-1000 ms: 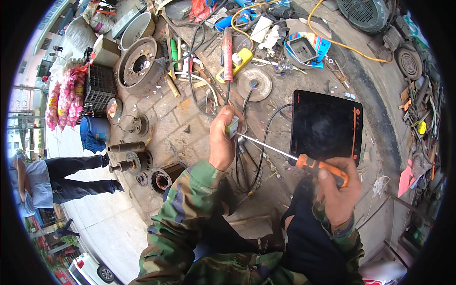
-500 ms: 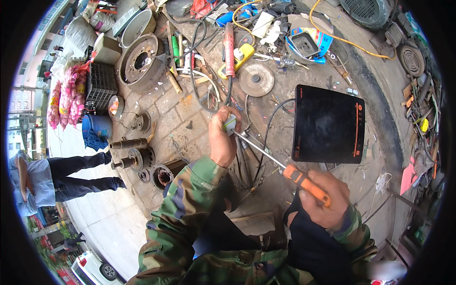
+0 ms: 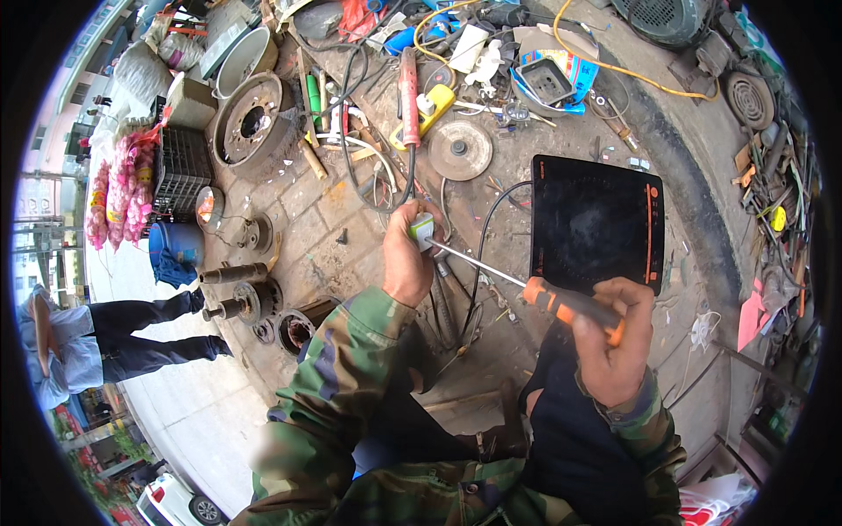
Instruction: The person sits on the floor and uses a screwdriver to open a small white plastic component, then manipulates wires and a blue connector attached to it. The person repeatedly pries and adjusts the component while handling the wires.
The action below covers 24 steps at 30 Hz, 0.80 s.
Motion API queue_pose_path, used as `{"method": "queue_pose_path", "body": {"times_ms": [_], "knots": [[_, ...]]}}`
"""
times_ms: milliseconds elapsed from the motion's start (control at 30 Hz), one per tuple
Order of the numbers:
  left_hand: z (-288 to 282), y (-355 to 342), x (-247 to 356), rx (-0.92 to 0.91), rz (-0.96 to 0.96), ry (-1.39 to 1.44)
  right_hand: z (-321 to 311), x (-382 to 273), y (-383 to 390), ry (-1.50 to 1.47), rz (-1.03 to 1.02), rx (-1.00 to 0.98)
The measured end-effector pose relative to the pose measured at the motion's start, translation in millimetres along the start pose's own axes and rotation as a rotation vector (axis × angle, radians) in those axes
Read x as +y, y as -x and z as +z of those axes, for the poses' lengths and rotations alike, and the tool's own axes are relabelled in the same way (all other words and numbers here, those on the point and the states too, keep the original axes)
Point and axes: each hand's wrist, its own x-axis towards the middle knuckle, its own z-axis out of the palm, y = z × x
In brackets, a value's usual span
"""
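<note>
My left hand (image 3: 409, 261) is closed around a small white and green block (image 3: 422, 231), its kind not clear. A screwdriver (image 3: 561, 303) with an orange and black handle is in my right hand (image 3: 619, 351), fingers bent around the handle's end. Its long metal shaft slants up to the left, and the tip meets the block or lies right beside it; the exact contact is too small to tell. Just beyond my right hand lies a flat black induction cooker (image 3: 596, 223) with an orange strip, a black cord (image 3: 484, 237) running from its left edge.
A red-handled tool (image 3: 409, 96), a yellow power strip (image 3: 424, 116) and a round metal disc (image 3: 460, 150) lie ahead. Rusty wheel rim (image 3: 254, 121), metal parts and a black crate (image 3: 183, 167) stand left. Scrap heaps line the right side. A person (image 3: 132, 337) stands at far left.
My right hand's fingers have loosened and shifted on the screwdriver handle, with the forefinger and thumb now more apart. The left hand still holds the block. The whole view has shifted slightly.
</note>
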Motion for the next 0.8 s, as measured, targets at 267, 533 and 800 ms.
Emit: {"method": "queue_pose_path", "body": {"times_ms": [267, 533, 800], "knots": [[-3.7, -0.3, -1.7, 0.012, -0.027, 0.010, 0.0, -3.9, -3.5, 0.012, 0.100, -0.041], [-3.0, 0.0, -2.8, 0.002, -0.076, 0.045, -2.9, 1.7, -3.4, 0.111, -0.104, -0.050], [2.4, 1.6, -3.0, 0.038, -0.096, 0.004, -10.8, -2.4, -3.5, 0.044, 0.311, -0.036]]}}
